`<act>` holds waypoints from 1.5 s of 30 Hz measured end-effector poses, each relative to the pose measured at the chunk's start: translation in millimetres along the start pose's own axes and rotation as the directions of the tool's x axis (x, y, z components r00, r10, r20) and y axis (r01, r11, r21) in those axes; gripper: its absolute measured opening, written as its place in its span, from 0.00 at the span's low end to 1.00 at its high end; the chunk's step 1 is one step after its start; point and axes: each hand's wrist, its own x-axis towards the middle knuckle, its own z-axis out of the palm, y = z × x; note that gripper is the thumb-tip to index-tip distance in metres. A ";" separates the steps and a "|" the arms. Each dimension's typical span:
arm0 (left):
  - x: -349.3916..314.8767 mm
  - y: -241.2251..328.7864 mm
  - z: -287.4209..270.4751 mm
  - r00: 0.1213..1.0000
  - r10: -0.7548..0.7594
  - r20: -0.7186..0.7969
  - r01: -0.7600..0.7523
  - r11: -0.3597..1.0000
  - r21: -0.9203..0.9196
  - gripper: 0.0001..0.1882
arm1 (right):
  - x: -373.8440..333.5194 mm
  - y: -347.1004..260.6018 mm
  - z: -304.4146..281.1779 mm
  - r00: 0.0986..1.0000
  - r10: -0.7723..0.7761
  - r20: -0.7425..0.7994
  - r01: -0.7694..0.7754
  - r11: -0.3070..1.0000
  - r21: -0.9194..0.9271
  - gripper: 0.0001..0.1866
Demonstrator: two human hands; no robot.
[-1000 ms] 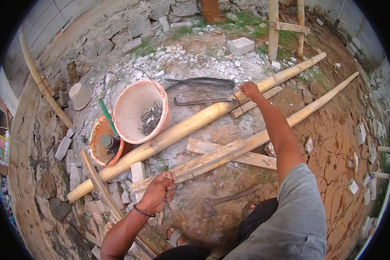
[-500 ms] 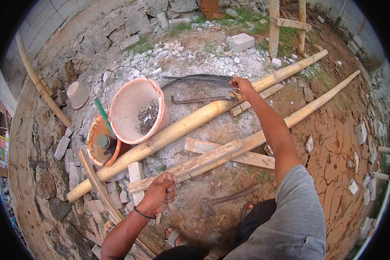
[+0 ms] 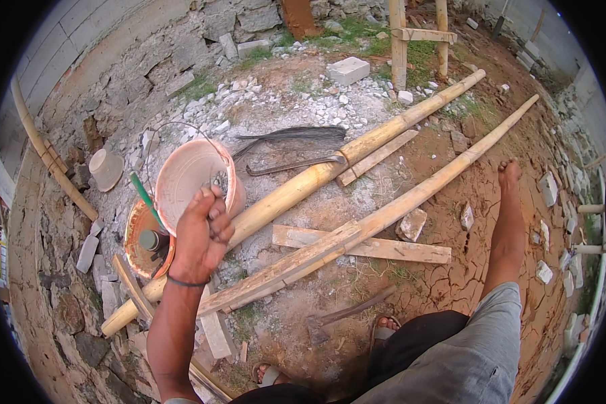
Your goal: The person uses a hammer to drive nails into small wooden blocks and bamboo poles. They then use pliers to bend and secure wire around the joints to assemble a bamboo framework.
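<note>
Closed fingers of my left hand (image 3: 205,236) are in front of the pale pink bucket (image 3: 182,172) and overlap its rim in view. Whatever they may grip is too small or hidden to make out. Small grey metal pieces in the bucket (image 3: 219,179) show partly above the hand. Far to the right, above cracked soil, my right hand (image 3: 510,173) is curled closed; I cannot see what is in it. A bundle of thin black wires (image 3: 299,135) lies beyond a thick bamboo pole (image 3: 283,200). A dark bent metal bar (image 3: 293,165) rests against that pole.
A second, thinner pole (image 3: 431,187) lies nearer me, with planks (image 3: 397,250) across and beside it. A hatchet (image 3: 347,315) is near my feet. An orange bucket (image 3: 131,232) with green-handled tool stands left. Rubble, a white block (image 3: 348,71) and wooden posts (image 3: 398,47) are farther off.
My right hand has left the wire bundle and swung right over the cracked soil. My left hand has risen leftward to in front of the pink bucket. The view has shifted slightly right.
</note>
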 end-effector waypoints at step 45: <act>-32.9 -28.6 -16.1 0.936 0.188 0.298 -0.186 0.982 -0.036 0.15 | -586.8 35.1 71.2 -0.486 0.402 0.776 0.257 0.914 -0.313 0.14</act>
